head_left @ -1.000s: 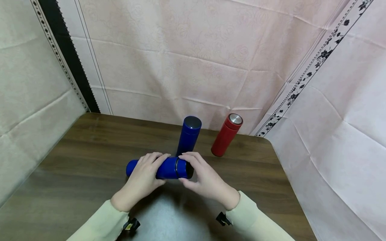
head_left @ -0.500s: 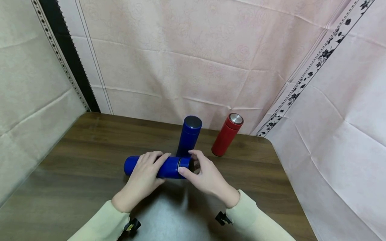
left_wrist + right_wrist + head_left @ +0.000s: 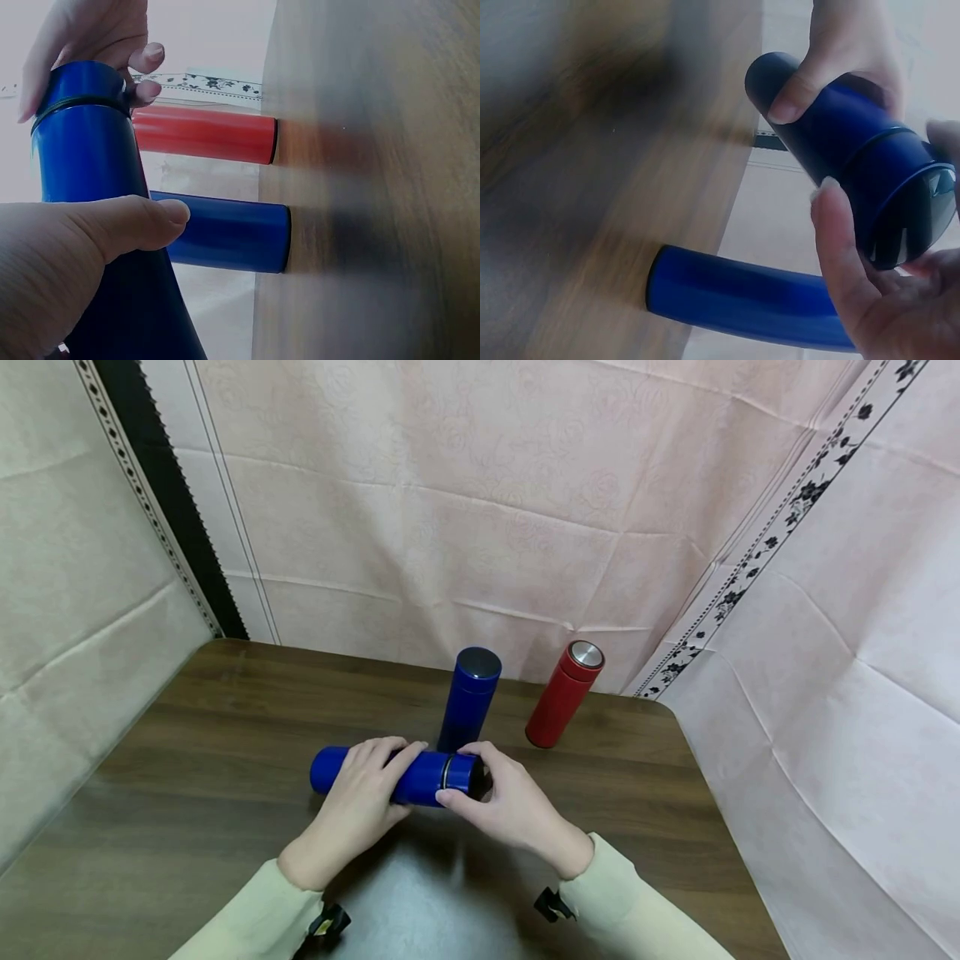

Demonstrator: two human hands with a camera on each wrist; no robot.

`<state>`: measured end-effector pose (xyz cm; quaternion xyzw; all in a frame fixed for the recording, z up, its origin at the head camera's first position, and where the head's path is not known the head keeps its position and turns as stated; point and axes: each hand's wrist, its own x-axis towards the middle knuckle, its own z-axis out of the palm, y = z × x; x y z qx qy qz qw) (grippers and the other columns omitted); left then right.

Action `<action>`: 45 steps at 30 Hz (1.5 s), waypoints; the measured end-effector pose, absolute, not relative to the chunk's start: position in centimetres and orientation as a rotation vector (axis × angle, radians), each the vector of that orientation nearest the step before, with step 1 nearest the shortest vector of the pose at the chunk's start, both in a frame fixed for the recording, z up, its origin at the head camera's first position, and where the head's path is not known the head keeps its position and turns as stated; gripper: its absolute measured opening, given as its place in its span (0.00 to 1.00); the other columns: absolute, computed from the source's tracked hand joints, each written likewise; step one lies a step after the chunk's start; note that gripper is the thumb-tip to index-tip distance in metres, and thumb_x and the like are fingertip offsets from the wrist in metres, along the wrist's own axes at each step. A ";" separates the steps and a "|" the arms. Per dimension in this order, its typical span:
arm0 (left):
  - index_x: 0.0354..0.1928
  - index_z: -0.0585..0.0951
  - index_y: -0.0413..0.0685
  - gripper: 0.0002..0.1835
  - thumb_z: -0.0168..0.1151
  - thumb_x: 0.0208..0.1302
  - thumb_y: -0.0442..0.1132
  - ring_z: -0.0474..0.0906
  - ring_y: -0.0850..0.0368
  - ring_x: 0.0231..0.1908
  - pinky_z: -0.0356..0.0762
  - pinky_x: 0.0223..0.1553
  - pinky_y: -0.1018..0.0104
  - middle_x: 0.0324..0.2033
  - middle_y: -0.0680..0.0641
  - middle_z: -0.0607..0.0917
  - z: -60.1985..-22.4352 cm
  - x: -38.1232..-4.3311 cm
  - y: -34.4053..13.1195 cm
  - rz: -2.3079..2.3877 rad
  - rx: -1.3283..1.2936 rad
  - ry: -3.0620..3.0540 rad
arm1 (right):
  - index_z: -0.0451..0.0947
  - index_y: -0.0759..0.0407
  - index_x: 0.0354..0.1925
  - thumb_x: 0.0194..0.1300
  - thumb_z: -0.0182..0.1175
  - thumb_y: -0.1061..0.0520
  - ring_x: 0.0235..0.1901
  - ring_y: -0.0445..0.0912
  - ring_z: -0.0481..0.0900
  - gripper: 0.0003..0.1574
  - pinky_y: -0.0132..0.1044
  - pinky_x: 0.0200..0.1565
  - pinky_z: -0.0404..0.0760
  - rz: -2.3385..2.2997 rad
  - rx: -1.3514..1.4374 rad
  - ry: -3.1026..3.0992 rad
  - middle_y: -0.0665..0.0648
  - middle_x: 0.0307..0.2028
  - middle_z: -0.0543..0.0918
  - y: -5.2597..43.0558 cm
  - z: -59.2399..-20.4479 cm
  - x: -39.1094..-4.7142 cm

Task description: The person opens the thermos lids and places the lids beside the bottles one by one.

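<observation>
Just above the tabletop a blue thermos (image 3: 426, 778) lies sideways in the air, its lid (image 3: 461, 774) toward the right. My left hand (image 3: 365, 787) grips its body from above, thumb on the near side. My right hand (image 3: 513, 797) holds the lid between thumb and fingers, and the lid's dark end faces the palm. A dark ring shows between lid and body, clear also in the left wrist view on the thermos (image 3: 86, 150). Behind it stands a second blue thermos (image 3: 467, 706), upright with a dark top.
A red thermos (image 3: 561, 700) with a silvery top stands upright to the right of the standing blue one. The brown wooden table (image 3: 225, 760) ends at the back against a pale cloth (image 3: 450, 527). More cloth hangs along both sides.
The fingers of my right hand have lifted from the lid and come down on it again, with the thumb lower. The held thermos has shifted slightly; the standing ones have stayed put.
</observation>
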<state>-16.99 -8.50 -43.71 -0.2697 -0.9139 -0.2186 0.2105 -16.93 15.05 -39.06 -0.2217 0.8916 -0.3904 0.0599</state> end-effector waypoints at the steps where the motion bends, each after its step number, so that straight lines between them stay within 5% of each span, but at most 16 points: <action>1: 0.66 0.70 0.53 0.47 0.82 0.39 0.42 0.69 0.41 0.54 0.64 0.58 0.41 0.54 0.42 0.74 -43.7 -17.0 -8.5 -0.612 -0.748 -2.543 | 0.65 0.43 0.62 0.58 0.61 0.30 0.38 0.43 0.78 0.39 0.35 0.35 0.81 -1.173 -0.705 2.710 0.46 0.51 0.77 15.1 -39.1 -16.9; 14: 0.65 0.70 0.52 0.46 0.82 0.40 0.42 0.69 0.42 0.54 0.64 0.58 0.42 0.54 0.43 0.74 -43.7 -17.1 -8.7 -0.669 -0.714 -2.560 | 0.55 0.42 0.69 0.58 0.66 0.36 0.48 0.44 0.74 0.48 0.35 0.41 0.82 -1.202 -0.858 2.722 0.48 0.60 0.68 15.1 -39.0 -16.9; 26: 0.66 0.70 0.54 0.47 0.81 0.40 0.39 0.66 0.41 0.58 0.58 0.61 0.40 0.56 0.43 0.72 -43.6 -16.9 -8.5 -0.642 -0.724 -2.528 | 0.67 0.47 0.60 0.63 0.57 0.30 0.35 0.50 0.82 0.36 0.44 0.32 0.84 -1.350 -0.396 2.465 0.56 0.48 0.77 15.2 -38.3 -17.5; 45: 0.66 0.69 0.55 0.48 0.82 0.39 0.38 0.65 0.40 0.58 0.58 0.60 0.38 0.57 0.42 0.72 -43.8 -17.1 -8.6 -0.659 -0.687 -2.576 | 0.68 0.40 0.58 0.58 0.64 0.32 0.39 0.45 0.78 0.34 0.35 0.35 0.82 -1.278 -0.626 2.653 0.46 0.48 0.78 15.1 -38.5 -17.2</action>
